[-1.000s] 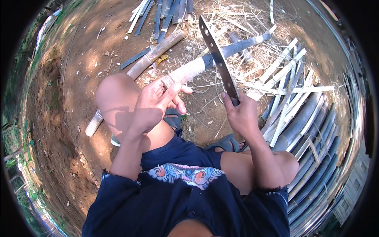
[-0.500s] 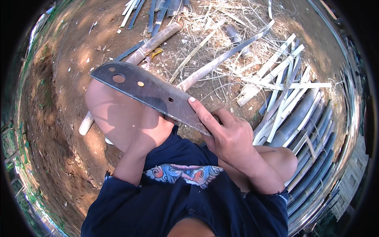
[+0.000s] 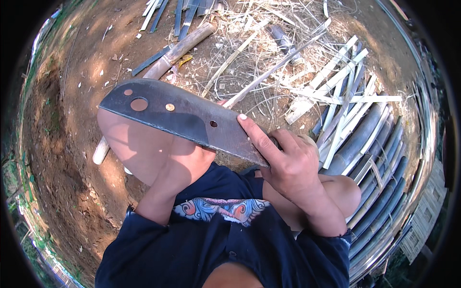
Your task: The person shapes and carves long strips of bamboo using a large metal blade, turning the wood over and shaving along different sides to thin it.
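A broad dark cleaver (image 3: 187,115) with several round holes in its blade lies slantwise across the middle, above my lap. My right hand (image 3: 293,165) is closed round its handle, with the index finger stretched along the blade. My left hand (image 3: 192,158) reaches under the blade, which hides most of its fingers. A fingertip shows past the blade's far edge, against a long bamboo strip (image 3: 269,74). That strip runs from behind the blade up to the right, and my left hand appears closed on its near end.
A bamboo pole (image 3: 187,45) lies beyond my left knee. Thin shavings (image 3: 307,48) cover the ground ahead. Split bamboo strips (image 3: 343,96) are heaped at the right, beside a row of dark bamboo lengths (image 3: 379,211). More strips (image 3: 185,19) lie at the far edge.
The bamboo strip has turned so a narrower side shows. The cleaver's handle end and my right hand have shifted slightly right; the blade's tip has moved a little left.
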The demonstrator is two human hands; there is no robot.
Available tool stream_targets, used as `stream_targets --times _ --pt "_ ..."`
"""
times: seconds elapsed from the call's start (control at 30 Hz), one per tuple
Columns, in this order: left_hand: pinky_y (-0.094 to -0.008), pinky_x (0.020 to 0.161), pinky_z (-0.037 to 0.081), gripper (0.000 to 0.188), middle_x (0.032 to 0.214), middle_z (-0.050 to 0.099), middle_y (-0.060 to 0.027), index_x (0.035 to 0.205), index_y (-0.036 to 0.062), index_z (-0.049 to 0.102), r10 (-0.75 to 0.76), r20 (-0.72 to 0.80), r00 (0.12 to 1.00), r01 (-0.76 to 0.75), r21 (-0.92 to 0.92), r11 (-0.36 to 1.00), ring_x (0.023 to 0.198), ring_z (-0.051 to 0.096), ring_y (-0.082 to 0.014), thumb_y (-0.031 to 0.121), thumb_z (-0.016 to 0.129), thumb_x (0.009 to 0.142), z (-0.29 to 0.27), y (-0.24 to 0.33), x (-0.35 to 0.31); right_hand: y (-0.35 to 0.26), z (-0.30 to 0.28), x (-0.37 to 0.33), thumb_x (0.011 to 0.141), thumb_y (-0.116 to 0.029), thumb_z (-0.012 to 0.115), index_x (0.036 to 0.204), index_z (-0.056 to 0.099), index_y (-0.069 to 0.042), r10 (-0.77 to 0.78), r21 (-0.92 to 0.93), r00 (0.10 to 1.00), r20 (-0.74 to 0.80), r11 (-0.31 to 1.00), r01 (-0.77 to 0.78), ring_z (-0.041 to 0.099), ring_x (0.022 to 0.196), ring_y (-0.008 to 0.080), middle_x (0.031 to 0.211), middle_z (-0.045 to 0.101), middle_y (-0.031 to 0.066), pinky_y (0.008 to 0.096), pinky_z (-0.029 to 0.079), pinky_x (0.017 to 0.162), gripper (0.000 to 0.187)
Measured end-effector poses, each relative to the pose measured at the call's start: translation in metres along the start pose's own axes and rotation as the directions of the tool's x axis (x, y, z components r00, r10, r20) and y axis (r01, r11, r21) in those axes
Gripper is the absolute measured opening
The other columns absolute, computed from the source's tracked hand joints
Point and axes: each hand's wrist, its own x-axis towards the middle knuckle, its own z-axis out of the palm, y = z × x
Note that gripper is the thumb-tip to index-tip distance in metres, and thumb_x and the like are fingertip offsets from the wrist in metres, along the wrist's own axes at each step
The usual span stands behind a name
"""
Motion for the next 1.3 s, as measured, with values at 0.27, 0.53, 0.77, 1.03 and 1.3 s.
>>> stream_targets --times 0.27,0.53,0.77,1.03,1.3 --pt "-0.0464 0.085 0.050 0.036 0.112 0.066 -0.0223 0.120 0.0015 0.063 0.067 0.014 0.998 -0.068 0.131 0.989 0.102 0.063 -0.0421 0.006 0.063 0.084 0.002 0.002 -0.002 0.014 0.000 -0.007 0.070 -0.010 0.074 0.143 0.058 -0.025 0.006 0.054 1.000 -0.017 0.999 -0.005 0.054 0.052 0.0189 0.067 0.043 0.0025 0.0357 0.047 0.047 0.076" --pt "-0.0468 0.079 0.052 0.030 0.106 0.068 -0.0178 0.116 0.0037 0.064 0.068 0.004 0.998 -0.067 0.244 0.967 0.091 0.067 -0.0383 0.014 0.065 0.088 0.011 -0.001 -0.012 0.019 0.001 -0.008 0.063 -0.012 0.079 0.138 0.064 -0.023 0.008 0.016 0.999 -0.033 1.000 -0.007 0.051 0.052 0.0174 0.065 0.044 0.0010 0.0350 0.042 0.047 0.077" --pt "-0.0458 0.080 0.053 0.032 0.108 0.067 -0.0173 0.117 0.0047 0.064 -0.169 0.080 0.982 0.175 -0.083 0.981 0.094 0.067 -0.0381 0.019 0.067 0.089 0.003 0.017 -0.002 0.005 -0.001 -0.009 0.060 -0.013 0.080 0.138 0.063 -0.021 0.033 -0.025 0.998 -0.052 0.999 -0.034 0.052 0.050 0.0173 0.069 0.048 0.0007 0.0342 0.040 0.049 0.081" --pt "-0.0382 0.086 0.054 0.023 0.095 0.068 -0.0192 0.111 -0.0031 0.066 -0.156 -0.115 0.981 0.128 -0.220 0.967 0.089 0.069 -0.0344 0.003 0.069 0.088 -0.016 0.037 0.003 0.036 -0.004 -0.010 0.078 -0.007 0.071 0.141 0.059 -0.021 0.082 -0.131 0.996 -0.034 0.988 -0.086 0.054 0.050 0.0175 0.064 0.046 0.0026 0.0357 0.050 0.047 0.066" --pt "-0.0343 0.088 0.054 0.027 0.095 0.066 -0.0203 0.115 -0.0053 0.063 -0.142 0.038 0.989 0.147 -0.181 0.972 0.089 0.069 -0.0315 0.001 0.069 0.090 -0.018 0.034 0.012 -0.002 -0.008 -0.005 0.072 -0.010 0.074 0.140 0.061 -0.025 -0.073 0.014 0.996 -0.042 0.997 0.073 0.054 0.050 0.0159 0.066 0.046 0.0018 0.0341 0.046 0.046 0.071"
